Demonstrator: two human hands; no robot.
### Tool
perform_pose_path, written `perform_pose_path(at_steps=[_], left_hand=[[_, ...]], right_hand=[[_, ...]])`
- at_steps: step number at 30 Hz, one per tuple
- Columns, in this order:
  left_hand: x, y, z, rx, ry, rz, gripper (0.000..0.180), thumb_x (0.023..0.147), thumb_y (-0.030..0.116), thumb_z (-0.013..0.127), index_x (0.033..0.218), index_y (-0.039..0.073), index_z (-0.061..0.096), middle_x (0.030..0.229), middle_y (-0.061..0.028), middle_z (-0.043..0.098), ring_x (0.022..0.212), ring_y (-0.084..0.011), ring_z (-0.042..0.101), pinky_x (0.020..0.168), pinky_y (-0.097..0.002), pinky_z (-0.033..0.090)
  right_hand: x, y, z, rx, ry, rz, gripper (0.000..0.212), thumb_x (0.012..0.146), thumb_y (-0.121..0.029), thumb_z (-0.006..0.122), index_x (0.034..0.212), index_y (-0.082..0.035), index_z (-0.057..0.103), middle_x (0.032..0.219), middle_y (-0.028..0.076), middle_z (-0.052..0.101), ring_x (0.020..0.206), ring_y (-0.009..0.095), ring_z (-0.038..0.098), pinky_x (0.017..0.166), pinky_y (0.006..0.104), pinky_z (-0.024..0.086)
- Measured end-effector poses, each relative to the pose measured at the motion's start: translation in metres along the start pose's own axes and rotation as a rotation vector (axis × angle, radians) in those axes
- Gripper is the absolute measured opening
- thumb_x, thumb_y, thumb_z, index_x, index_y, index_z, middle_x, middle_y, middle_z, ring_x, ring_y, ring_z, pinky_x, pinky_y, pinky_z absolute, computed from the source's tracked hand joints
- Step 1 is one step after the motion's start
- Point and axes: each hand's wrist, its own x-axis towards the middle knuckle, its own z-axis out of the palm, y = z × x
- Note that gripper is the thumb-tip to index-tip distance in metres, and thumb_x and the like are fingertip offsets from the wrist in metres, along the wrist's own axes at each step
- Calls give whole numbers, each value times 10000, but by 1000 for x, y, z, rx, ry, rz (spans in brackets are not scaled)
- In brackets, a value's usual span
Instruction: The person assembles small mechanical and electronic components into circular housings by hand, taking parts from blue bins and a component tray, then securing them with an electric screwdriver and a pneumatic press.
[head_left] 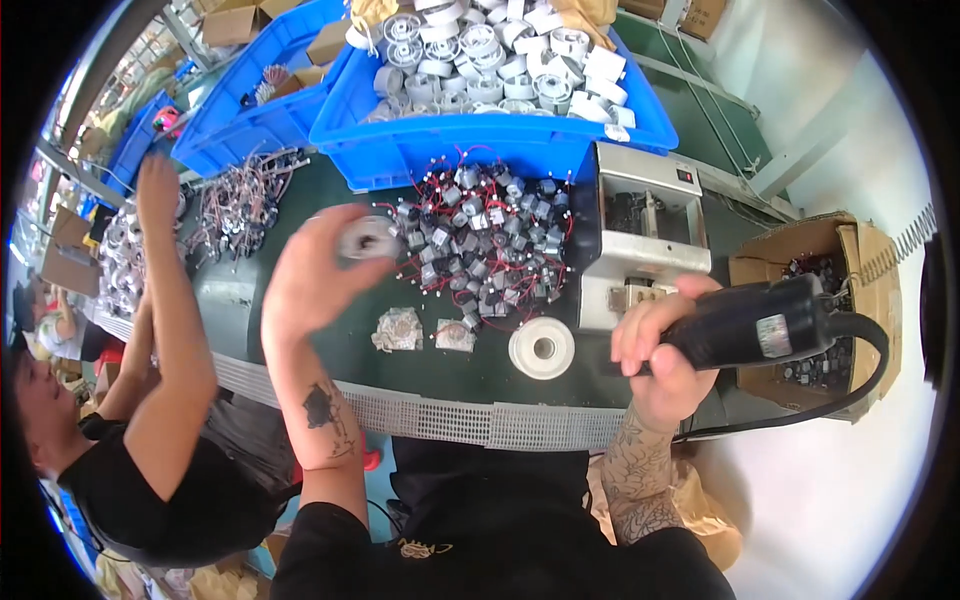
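Observation:
My left hand, slightly blurred, is closed round a white ring-shaped part with a dark centre, held above the table left of a heap of small motors with red wires. In my right hand is a black electric screwdriver, lying level with its cable trailing off to the right. On the table between the hands rests a white round housing with a hole in its middle. Two small greyish pieces lie near the front edge, too unclear to name.
Behind the motors stands a blue bin full of white round housings. A metal box-like machine is right of the heap, and a cardboard box beyond it. Another person's arm reaches over the table at left, near bundled wires.

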Motion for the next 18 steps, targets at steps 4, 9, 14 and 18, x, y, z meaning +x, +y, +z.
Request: perform_pose_path(at_steps=[4,9,14,18], left_hand=[[8,-79,-13,349,142,-287,527,726,282,743,1134,-19,600,1098,-221,633,1024,-367,610,871,-414,483],[60,21,-5,225,386,66,346,798,175,692,1079,-15,621,1023,-194,648,933,-334,629,821,-393,491],[174,75,67,78,132,510,356,789,134,638,1124,17,604,1066,-213,635,988,-361,615,859,-418,489],[268,43,132,251,42,455,428,764,76,585,1190,39,571,1091,-231,626,1018,-376,607,892,-430,483]], right_hand=[[-4,-4,5,-21,3,69,612,767,-102,667,1273,17,346,654,54,491,513,161,488,483,312,430],[-6,0,0,-8,10,153,602,749,-35,648,1273,12,355,668,68,497,535,179,504,504,323,446],[-5,12,1,-22,-4,114,563,758,31,602,1269,21,366,684,89,518,550,167,521,519,302,443],[2,13,10,-85,-21,189,541,753,43,587,1253,35,380,680,107,540,549,173,534,522,302,451]])
